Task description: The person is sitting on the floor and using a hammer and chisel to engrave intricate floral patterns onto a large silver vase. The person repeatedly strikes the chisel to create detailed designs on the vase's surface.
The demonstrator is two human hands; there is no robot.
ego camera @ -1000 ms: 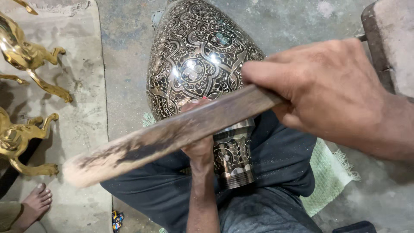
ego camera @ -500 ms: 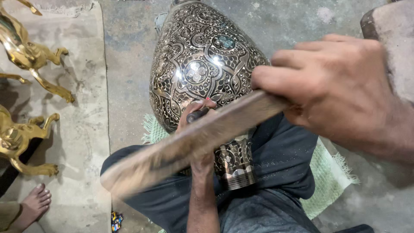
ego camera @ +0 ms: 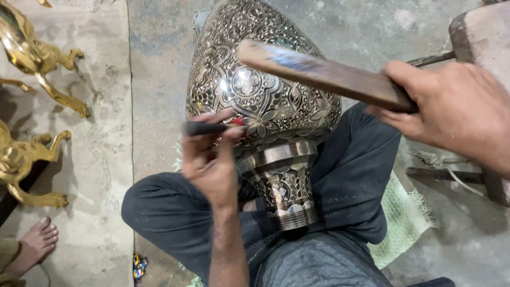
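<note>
1. Fingers (ego camera: 212, 139) of the left hand (ego camera: 212, 165) are closed around a thin dark chisel (ego camera: 208, 128) with a red band near its tip, which lies crosswise with its tip against the lower body of the vase.
2. Fingers of the right hand (ego camera: 451, 114) are wrapped tight around one end of a flat wooden mallet (ego camera: 324, 74), which is raised over the vase, its far end blurred.
3. The engraved metal vase (ego camera: 260, 90) lies tilted across the person's lap, its ribbed neck (ego camera: 284, 186) pointing toward the body, between dark trouser legs (ego camera: 350, 180).
4. A green cloth (ego camera: 404, 223) lies under the right leg on the concrete floor (ego camera: 159, 64).
5. Golden animal figures (ego camera: 32, 50) stand to the left, well apart, and another person's bare foot (ego camera: 34, 244) shows at the lower left.
</note>
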